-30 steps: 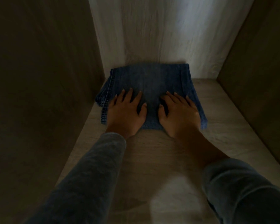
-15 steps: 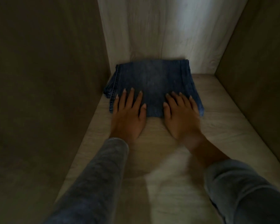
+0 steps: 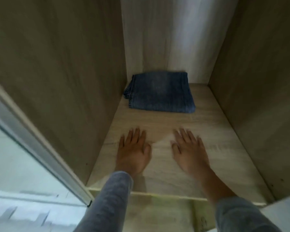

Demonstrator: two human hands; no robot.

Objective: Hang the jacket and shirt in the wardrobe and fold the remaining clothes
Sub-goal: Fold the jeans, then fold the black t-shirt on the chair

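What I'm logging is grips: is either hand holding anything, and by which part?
Nothing is held. The left hand and right hand are open over the shelf, apart from the folded jeans at the back.

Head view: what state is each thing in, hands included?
Jeans: folded, lying flat at the back left of the shelf, untouched.
Left hand: open, fingers straight, holding nothing, short of the jeans.
Right hand: open, fingers spread, holding nothing, blurred.
Door: open, at the left.
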